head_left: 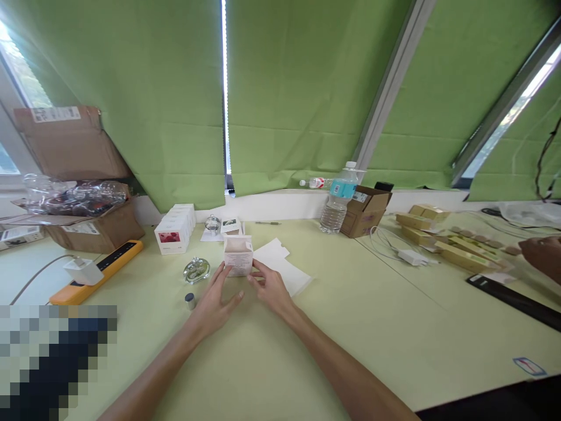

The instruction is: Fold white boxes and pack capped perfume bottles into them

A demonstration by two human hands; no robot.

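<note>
A small white carton (238, 263) stands upright on the table with its top flaps raised and printed text on its front. My left hand (217, 304) presses its fingertips against the carton's lower left side, thumb held apart. On the right side, the fingers of my right hand (270, 286) rest against it, so the carton is held between both hands. Left of it lie a round clear glass piece (197, 270) and a small dark-topped metal cylinder (190, 301). A flat white sheet (284, 272) lies behind my right hand.
White boxes (173, 231), another glass piece (213, 223) and a pen (268, 223) stand farther back. Orange power strip (118, 263) and cardboard box (100, 225) are left. Right are a water bottle (339, 202), yellow boxes (460, 254) and another person's hand (543, 257).
</note>
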